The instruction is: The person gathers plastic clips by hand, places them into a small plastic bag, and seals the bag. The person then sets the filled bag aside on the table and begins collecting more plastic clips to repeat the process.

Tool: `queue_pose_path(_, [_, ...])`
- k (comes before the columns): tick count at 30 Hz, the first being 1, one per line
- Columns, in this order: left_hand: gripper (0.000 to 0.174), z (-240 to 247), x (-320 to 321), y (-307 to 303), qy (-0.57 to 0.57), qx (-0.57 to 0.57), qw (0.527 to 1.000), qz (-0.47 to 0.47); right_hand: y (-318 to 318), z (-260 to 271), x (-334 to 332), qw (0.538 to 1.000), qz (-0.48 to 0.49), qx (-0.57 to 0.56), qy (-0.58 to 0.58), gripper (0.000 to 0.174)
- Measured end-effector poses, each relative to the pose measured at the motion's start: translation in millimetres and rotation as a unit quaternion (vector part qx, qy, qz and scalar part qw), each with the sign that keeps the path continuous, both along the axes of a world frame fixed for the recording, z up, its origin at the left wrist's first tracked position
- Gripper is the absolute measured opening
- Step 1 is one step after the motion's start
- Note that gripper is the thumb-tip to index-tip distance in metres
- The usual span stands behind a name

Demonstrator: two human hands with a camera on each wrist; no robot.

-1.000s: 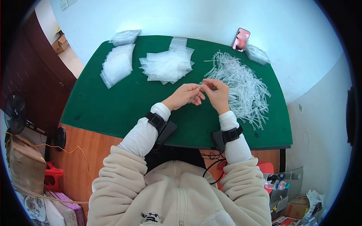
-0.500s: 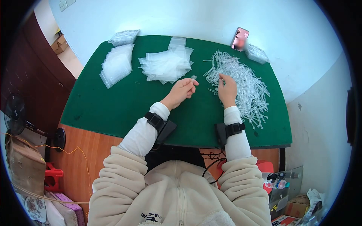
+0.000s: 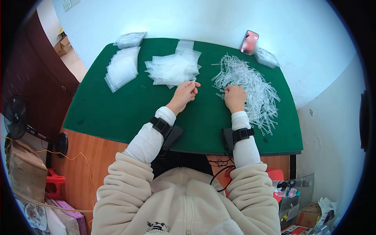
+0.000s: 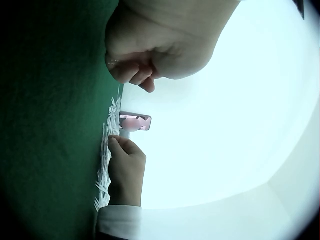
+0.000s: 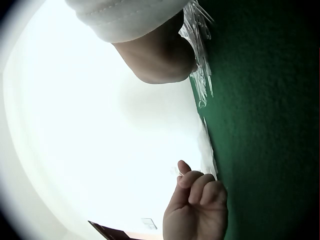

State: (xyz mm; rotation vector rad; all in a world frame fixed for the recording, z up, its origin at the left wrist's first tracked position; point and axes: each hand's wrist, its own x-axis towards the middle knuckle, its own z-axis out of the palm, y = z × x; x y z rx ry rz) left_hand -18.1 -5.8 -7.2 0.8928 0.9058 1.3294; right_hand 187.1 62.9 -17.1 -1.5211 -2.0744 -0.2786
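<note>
A loose pile of thin clear plastic sticks (image 3: 256,88) lies on the right of the green table mat (image 3: 117,105). My right hand (image 3: 232,90) rests on the pile's near left edge with curled fingers that pinch at the sticks (image 4: 106,165). My left hand (image 3: 192,85) sits at the near edge of a spread heap of clear plastic bags (image 3: 172,66). Its fingers (image 4: 131,71) are curled and pinch a small clear piece. In the right wrist view the left hand (image 5: 196,200) shows curled, next to the bags (image 5: 207,150).
A neat stack of clear bags (image 3: 121,67) and a filled packet (image 3: 129,38) lie at the back left. A phone (image 3: 250,41) leans on the wall beside another packet (image 3: 267,56). A fan (image 3: 15,117) and boxes stand on the floor to the left.
The hands were together over the mat's middle, then parted. The left moved forward to the bags with a clear piece. The right dropped onto the stick pile and curled.
</note>
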Motion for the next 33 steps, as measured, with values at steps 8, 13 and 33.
queue_pose_path(8, [0.022,-2.1,1.8,0.5,0.027,0.028,0.999,-0.014,-0.6,5.6,-10.1,0.949,0.217,-0.056,0.222,0.006])
queue_pose_path(13, [0.022,-0.8,4.6,-0.1,0.034,0.016,0.999,0.002,-30.9,21.8,-30.5,0.803,0.326,-0.278,0.415,0.031])
queue_pose_path(33, [0.027,6.8,11.1,-6.0,0.054,-0.025,0.989,-0.135,-24.6,14.2,-33.5,0.764,0.35,-0.252,0.48,0.029])
